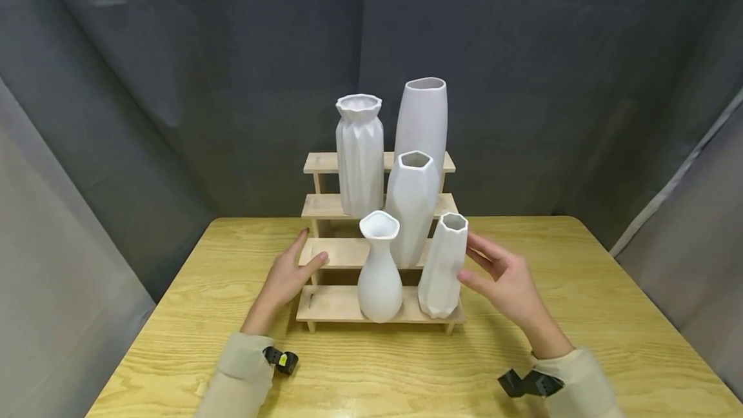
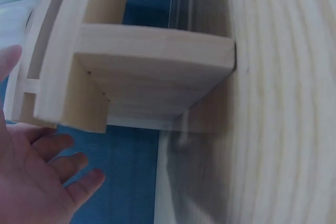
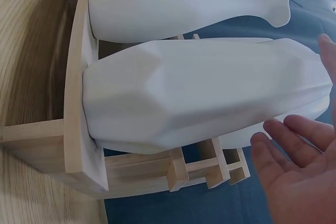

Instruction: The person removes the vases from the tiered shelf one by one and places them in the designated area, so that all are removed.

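I see five white vases on the stepped wooden shelf [image 1: 333,302]; my open left hand [image 1: 288,279] touches its second step at 9 o'clock, my open right hand [image 1: 504,279] beside the faceted vase [image 1: 442,266] at 3 o'clock.

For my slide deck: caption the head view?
Open hands flank five white vases on a stepped rack.

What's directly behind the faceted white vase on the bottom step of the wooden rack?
Behind the faceted vase stands a taller angular vase on the next step of the rack. Its lower right side is covered.
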### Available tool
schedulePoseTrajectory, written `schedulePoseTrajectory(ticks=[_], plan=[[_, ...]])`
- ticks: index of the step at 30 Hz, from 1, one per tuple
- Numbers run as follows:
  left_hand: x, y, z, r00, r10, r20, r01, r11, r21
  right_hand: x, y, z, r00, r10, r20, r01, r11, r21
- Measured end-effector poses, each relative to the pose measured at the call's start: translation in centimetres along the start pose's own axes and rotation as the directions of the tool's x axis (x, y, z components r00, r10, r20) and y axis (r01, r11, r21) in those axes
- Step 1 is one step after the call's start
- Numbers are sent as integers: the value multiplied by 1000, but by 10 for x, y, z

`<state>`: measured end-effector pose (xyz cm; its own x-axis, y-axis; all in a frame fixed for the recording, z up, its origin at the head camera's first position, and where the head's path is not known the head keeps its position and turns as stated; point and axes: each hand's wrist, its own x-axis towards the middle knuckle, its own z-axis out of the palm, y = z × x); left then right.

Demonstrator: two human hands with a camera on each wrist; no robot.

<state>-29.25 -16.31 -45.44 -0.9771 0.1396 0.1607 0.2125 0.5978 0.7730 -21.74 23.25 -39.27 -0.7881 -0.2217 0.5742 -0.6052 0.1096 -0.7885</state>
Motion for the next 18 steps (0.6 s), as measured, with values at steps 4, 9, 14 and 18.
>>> schedulePoseTrajectory(ticks=[4, 9, 14, 18], plan=[[1, -2, 2, 1000, 5, -1, -5, 1000, -14, 1, 1, 3, 1000, 17, -5, -18, 999, -33], [2, -6, 7, 1000, -5, -5, 5, 1000, -19, 3, 1, 7, 998, 54, -12, -55, 995, -80], [4, -6, 8, 1000, -23, -11, 23, 999, -36, 6, 2, 8, 996, 84, -15, -86, 991, -107], [5, -6, 7, 999, -33, 7, 33, 998, -51, 8, 3, 8, 994, 103, -21, -105, 985, -137]])
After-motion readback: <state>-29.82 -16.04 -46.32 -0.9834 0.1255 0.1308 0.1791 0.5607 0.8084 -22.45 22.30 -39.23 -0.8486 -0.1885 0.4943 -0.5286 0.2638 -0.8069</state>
